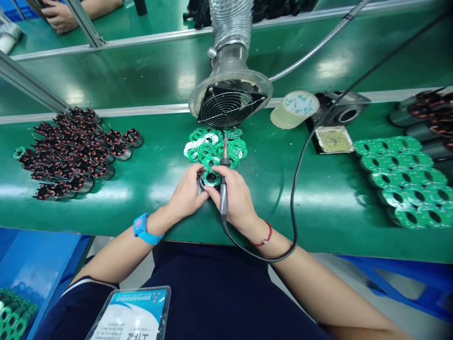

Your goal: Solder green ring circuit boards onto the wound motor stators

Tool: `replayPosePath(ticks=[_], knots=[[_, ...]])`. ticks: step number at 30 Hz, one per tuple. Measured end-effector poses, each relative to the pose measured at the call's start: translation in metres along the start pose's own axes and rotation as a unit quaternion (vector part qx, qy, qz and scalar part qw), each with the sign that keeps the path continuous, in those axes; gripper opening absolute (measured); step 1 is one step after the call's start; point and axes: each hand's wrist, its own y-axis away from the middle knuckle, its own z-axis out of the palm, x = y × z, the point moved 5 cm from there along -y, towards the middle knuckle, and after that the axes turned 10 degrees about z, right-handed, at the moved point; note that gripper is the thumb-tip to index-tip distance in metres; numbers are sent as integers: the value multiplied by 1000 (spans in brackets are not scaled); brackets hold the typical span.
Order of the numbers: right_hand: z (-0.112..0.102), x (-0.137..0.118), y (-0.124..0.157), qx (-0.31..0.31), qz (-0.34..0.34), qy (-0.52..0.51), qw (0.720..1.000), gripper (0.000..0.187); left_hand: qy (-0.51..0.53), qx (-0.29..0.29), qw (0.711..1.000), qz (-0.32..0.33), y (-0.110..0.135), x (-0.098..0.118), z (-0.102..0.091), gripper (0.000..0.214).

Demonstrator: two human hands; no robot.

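My left hand (189,191) is closed round the side of a motor stator (201,185), whose body is mostly hidden by my fingers. On top of the stator lies a green ring-shaped circuit board (211,178). My right hand (235,193) grips a soldering iron (223,193) with its tip pointing away from me, while its thumb and fingertips also touch the board's right edge. Just beyond my hands is a loose pile of green and white ring boards (205,146).
A fume extractor (228,106) hangs over the pile. Stators (78,146) stand at left; board-topped ones (406,177) stand at right. A tape roll (293,109), soldering stand (348,113) and sponge tray (334,140) sit back right. The iron's cable (293,203) loops rightward. Across the bench is another person's hand (60,16).
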Motion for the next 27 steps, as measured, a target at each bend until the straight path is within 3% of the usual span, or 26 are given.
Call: replayPosePath(ticks=[6, 16, 22, 27], knots=[[2, -1, -2, 12, 18, -3, 1000, 35, -74, 41, 996, -5, 4, 11, -2, 39], [6, -3, -7, -5, -1, -22, 1000, 40, -54, -47, 996, 47, -14, 1, -16, 47], [4, -1, -3, 16, -4, -51, 999, 50, -82, -35, 995, 43, -12, 3, -12, 44], [3, 1, -4, 2, -8, -56, 998, 51, -105, -44, 990, 80, -10, 6, -9, 52]])
